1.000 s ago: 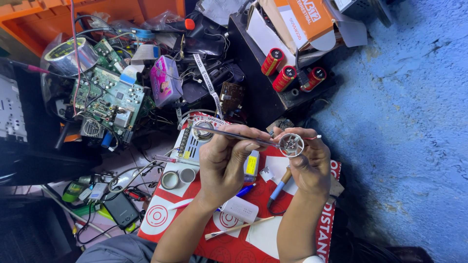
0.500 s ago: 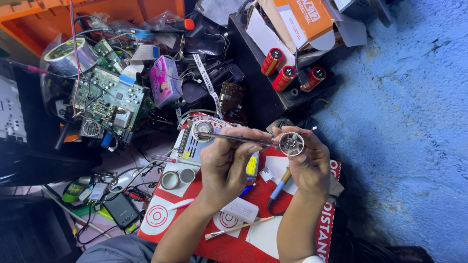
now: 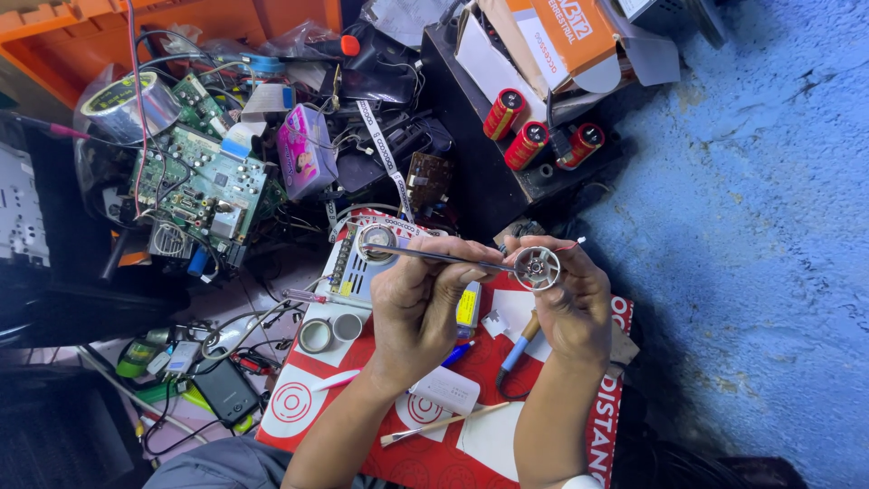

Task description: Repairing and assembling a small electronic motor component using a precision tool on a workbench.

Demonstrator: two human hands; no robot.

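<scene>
My right hand holds a small round silver motor part with thin red wires at its top. My left hand grips thin metal tweezers whose tip touches the round part. Both hands hover above a red and white printed sheet. Just behind the tweezers' far end lies a round silver disc on a white perforated metal box. A blue-handled soldering iron lies below my right hand.
A green circuit board, a tape roll, a purple pouch and tangled cables crowd the left. Red capacitors sit on a black box behind. Two small metal rings, a white block and a phone lie nearby.
The tweezers have dipped slightly at the right end, their tip now on the round part. Both hands stay in nearly the same place.
</scene>
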